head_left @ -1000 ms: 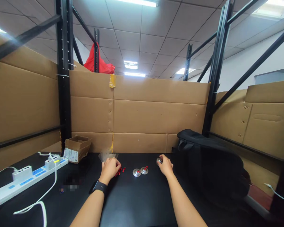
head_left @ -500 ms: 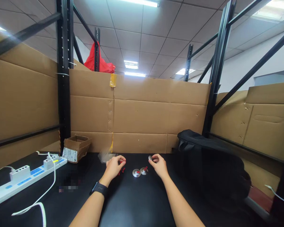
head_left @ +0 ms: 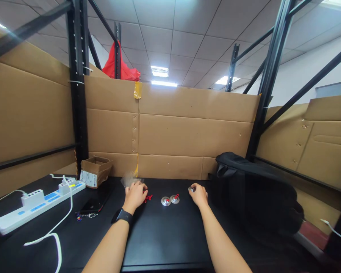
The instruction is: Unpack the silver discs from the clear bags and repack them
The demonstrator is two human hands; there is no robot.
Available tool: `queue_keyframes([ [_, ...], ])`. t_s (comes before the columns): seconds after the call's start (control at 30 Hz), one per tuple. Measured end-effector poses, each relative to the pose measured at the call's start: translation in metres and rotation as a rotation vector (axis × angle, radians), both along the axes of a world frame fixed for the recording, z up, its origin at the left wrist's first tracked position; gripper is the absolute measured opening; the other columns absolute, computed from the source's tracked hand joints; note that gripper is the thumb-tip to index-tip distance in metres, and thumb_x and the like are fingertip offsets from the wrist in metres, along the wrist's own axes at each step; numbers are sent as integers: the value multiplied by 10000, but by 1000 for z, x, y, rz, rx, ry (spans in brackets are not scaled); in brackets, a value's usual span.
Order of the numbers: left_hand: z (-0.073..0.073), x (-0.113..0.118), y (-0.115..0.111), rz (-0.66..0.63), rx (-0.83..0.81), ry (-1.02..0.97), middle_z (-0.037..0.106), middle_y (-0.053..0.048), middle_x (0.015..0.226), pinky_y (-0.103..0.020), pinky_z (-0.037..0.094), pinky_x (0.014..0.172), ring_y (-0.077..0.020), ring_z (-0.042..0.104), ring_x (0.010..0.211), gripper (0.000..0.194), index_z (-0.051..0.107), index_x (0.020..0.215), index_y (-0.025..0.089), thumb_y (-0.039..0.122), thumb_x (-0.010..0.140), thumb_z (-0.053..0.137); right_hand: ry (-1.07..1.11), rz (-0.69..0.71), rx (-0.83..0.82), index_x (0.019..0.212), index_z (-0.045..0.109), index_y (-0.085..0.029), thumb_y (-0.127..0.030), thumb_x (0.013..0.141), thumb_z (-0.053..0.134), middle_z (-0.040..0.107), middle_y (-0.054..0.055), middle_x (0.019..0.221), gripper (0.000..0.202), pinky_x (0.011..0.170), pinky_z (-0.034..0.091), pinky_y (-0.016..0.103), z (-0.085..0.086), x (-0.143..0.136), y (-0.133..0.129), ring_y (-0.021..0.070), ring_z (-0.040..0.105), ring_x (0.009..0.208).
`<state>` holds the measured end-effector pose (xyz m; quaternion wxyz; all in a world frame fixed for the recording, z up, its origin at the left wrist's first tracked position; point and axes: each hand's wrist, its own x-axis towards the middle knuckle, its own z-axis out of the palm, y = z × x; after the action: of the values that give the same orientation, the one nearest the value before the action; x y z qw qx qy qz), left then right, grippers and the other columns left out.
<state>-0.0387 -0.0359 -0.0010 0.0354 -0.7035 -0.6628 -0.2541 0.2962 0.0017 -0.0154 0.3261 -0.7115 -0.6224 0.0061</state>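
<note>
Two round silver metal discs with red ties lie side by side mid-table, the left disc (head_left: 165,201) touching or nearly touching the right disc (head_left: 175,199). My right hand (head_left: 199,194), to their right, pinches a small silver disc (head_left: 191,189) between thumb and fingers. On the other side, my left hand (head_left: 135,194) has its fingers bent down near the table, beside a red cord piece (head_left: 148,198); whether its fingertips hold anything is hidden. Clear plastic wrap (head_left: 129,179) lies just behind that hand. A black watch is on my left wrist.
At the left are a white power strip (head_left: 36,208) with cables, a black phone (head_left: 94,204) with a keychain, and a small open cardboard box (head_left: 96,172). A black bag (head_left: 252,197) fills the right side. Cardboard panels (head_left: 170,132) stand behind the table (head_left: 165,242).
My right hand has moved away from the two discs, still holding its disc. My left hand has turned palm down and sits closer to the plastic wrap. The view has shifted slightly.
</note>
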Motion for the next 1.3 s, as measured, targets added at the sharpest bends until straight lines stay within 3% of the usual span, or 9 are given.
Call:
queue_keyframes([
  [0.23, -16, 4, 12, 31, -84, 83, 546, -144, 1421, -556, 329, 1022, -357, 389, 1361, 447, 670, 1238, 259, 473, 930, 427, -49, -56, 19, 992, 708, -246, -317, 853, 615, 664, 99, 1123, 181, 834, 387, 386, -1, -4, 0, 293, 555, 1112],
  [0.4, -19, 1, 14, 51, -145, 97, 568, -143, 1400, -586, 329, 1021, -377, 411, 1326, 486, 688, 1205, 226, 492, 926, 391, -20, -16, 36, 1030, 684, -257, -343, 865, 612, 620, 94, 1175, 198, 869, 381, 408, -1, -8, 0, 289, 518, 1146],
  [0.63, -17, -2, 14, 76, -186, 62, 541, -91, 1441, -588, 320, 1021, -389, 350, 1369, 506, 651, 1280, 316, 527, 929, 354, 0, -14, 45, 1067, 645, -259, -364, 883, 590, 595, 93, 1195, 219, 879, 379, 419, -1, -12, -1, 291, 499, 1157],
  [0.9, -13, -3, 14, 65, -190, 65, 595, -131, 1367, -601, 339, 1006, -372, 387, 1345, 477, 700, 1123, 223, 492, 939, 351, 7, -2, 47, 1070, 634, -260, -373, 885, 579, 587, 88, 1206, 224, 866, 379, 412, 1, -12, -2, 290, 496, 1153],
  [1.1, -19, -7, 18, 88, -116, 47, 445, -109, 1520, -621, 316, 1025, -389, 332, 1387, 464, 642, 1259, 280, 485, 932, 384, 4, 6, 48, 1069, 635, -254, -367, 883, 576, 587, 95, 1199, 225, 854, 376, 405, 4, -14, -5, 291, 500, 1142],
  [1.2, -22, -8, 20, 99, -146, 45, 461, -128, 1505, -641, 299, 1024, -417, 309, 1398, 484, 694, 1176, 251, 503, 940, 355, 1, 3, 35, 1072, 638, -254, -373, 883, 577, 583, 101, 1203, 232, 853, 378, 408, 4, -14, -5, 294, 498, 1141],
  [1.3, -21, -7, 20, 112, -170, 35, 500, -162, 1467, -641, 304, 1019, -420, 320, 1389, 515, 665, 1212, 209, 509, 943, 345, 10, 3, 33, 1075, 639, -259, -374, 883, 577, 580, 94, 1198, 232, 865, 385, 418, 5, -14, -5, 293, 496, 1147],
])
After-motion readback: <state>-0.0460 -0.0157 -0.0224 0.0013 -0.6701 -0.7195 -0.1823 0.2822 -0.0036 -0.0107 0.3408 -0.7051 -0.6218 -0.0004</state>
